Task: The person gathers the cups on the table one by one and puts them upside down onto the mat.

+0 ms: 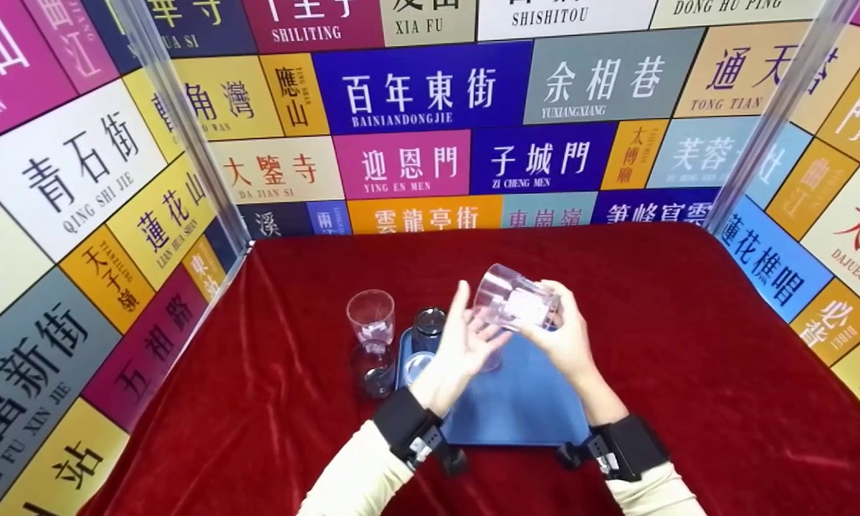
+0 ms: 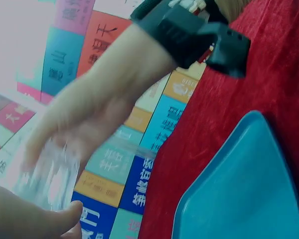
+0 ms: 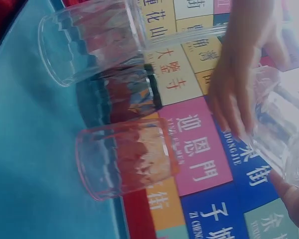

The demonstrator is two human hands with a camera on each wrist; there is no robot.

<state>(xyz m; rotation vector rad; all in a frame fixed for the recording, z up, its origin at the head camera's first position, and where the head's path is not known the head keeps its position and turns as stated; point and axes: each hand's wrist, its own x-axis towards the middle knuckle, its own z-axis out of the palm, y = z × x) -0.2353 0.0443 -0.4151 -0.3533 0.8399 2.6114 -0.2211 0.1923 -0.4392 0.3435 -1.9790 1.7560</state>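
A clear plastic-looking cup [image 1: 498,294] is held tilted above the blue tray [image 1: 516,416], and my right hand [image 1: 566,333] grips it near one end. My left hand [image 1: 459,358] is spread beside the cup's other end, thumb up and fingers straight. In the right wrist view the left hand's fingers [image 3: 234,99] lie along the side of the cup [image 3: 279,124]. The right hand [image 2: 84,114] reaches over the cup [image 2: 50,174] in the left wrist view, with the left thumb right at its lower edge.
On the tray stand a dark cup [image 3: 119,94], a clear cup [image 3: 89,42] and a pinkish clear cup [image 3: 124,159]. Left of the tray, another clear cup [image 1: 371,315] and a dark cup [image 1: 374,373] stand on the red cloth [image 1: 272,401]. Printed panels surround the table.
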